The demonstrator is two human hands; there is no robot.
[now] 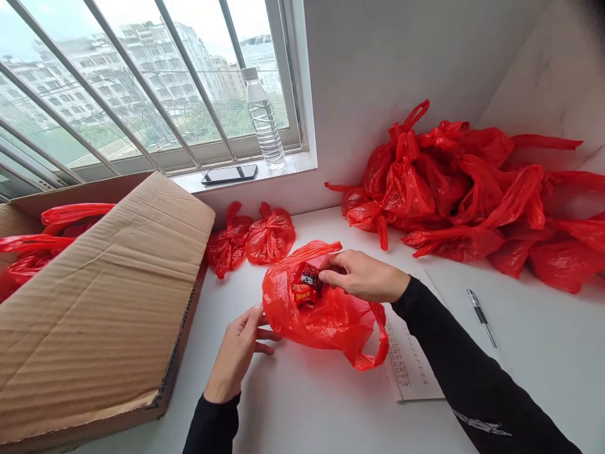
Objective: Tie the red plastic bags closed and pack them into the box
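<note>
Head view looks down on a white table (302, 410) under a barred window. In the middle lies an open red plastic bag (326, 315), its mouth turned up and toward the window, one handle loop trailing at its lower right. The right hand (362, 276) reaches over the bag's opening, fingers pinched closed on a small dark-wrapped packet (311, 275) at the mouth of the bag; just below it, inside the bag, sits a red packet with yellow print (304, 295). The left hand (239, 350) rests on the table at the bag's left edge, fingers loosely curled and touching the plastic, gripping nothing firmly that can be made out. Both arms wear black sleeves. Under the bag's right side lies a sheet of paper with handwritten lines (411, 366), and a pen (481, 315) rests on the table near it. Two tied red bags (253, 239) sit just behind the open one, and a large heap of filled red bags (472, 189) is piled against the wall at right. At left stands a cardboard box (104, 302), its flap folded over, more red bags showing inside. On the windowsill stand a water bottle (265, 120) and a phone (230, 173) lying flat.
</note>
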